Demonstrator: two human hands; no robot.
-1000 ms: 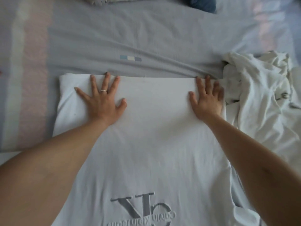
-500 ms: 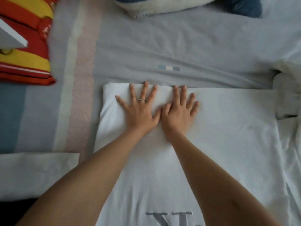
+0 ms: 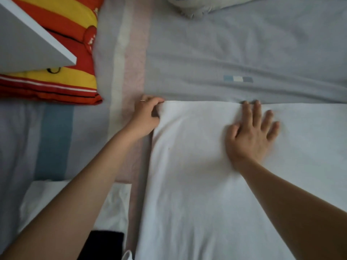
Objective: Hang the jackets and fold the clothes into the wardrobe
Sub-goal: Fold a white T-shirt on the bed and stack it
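A white T-shirt (image 3: 197,184) lies spread flat on the grey bed sheet (image 3: 225,53), its far edge folded straight. My left hand (image 3: 145,115), a ring on one finger, grips the shirt's far left corner with curled fingers. My right hand (image 3: 253,128) lies flat on the shirt near its far edge, fingers straight and spread, pressing the cloth down.
A red and yellow striped cushion (image 3: 56,53) sits at the far left, partly under a white panel (image 3: 28,40). A white and blue pillow (image 3: 206,4) lies at the top. More white cloth (image 3: 112,203) and a dark item (image 3: 105,244) lie near the left.
My left hand slid off the shirt's top to its far left corner and curled round it. My right hand moved right along the shirt. The view shifted left.
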